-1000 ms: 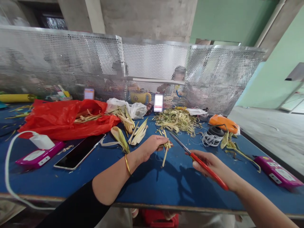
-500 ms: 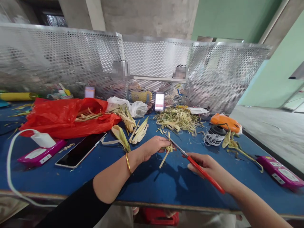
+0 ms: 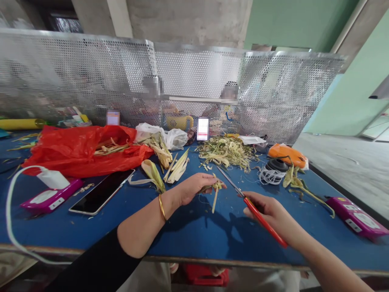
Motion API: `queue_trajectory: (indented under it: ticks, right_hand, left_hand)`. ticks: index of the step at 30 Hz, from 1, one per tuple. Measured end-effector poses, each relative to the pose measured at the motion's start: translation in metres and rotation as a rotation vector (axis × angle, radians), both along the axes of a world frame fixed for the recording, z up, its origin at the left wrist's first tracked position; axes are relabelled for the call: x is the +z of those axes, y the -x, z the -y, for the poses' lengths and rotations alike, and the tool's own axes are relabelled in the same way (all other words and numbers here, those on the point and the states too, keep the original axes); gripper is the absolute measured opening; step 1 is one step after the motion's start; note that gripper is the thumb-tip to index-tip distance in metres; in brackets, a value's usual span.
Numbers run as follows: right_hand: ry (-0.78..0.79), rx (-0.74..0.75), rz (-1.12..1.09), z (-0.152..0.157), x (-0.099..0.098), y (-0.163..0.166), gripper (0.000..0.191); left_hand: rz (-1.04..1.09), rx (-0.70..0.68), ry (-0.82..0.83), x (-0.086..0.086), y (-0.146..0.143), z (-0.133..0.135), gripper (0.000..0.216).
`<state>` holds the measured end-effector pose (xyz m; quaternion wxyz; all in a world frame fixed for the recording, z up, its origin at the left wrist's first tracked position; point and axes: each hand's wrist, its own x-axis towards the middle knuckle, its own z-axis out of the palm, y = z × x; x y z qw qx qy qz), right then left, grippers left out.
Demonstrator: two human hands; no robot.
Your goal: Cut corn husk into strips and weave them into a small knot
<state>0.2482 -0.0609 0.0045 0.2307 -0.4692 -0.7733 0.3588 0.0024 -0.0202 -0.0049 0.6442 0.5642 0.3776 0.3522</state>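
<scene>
1. Left arm: plain black sleeve, close-fitting, ending partway down the forearm.
2. Slim gold-coloured bangle, smooth, rounded, near the bare left hand.
3. Right hand bare, forearm too, as far as I see.
4. Pale trousers, mostly hidden.

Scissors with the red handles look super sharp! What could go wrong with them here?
The scissors in the right hand have their blades close to the left hand, so a slip might nick it. The left hand also holds a thin pale strip, which might get snipped in the wrong place.
</scene>
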Motion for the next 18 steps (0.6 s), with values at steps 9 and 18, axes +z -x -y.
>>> queue_trajectory:
  ticks: [9,18]
  right_hand:
    - [0.079,0.123,0.211,0.001,0.038,-0.044,0.059]
    - [0.182,0.053,-0.112,0.022,0.010,-0.025,0.064]
  left_hand:
    - [0.158,0.246,0.119,0.000,0.005,-0.007,0.021]
    - [0.401,0.386,0.154,0.000,0.002,-0.009,0.010]
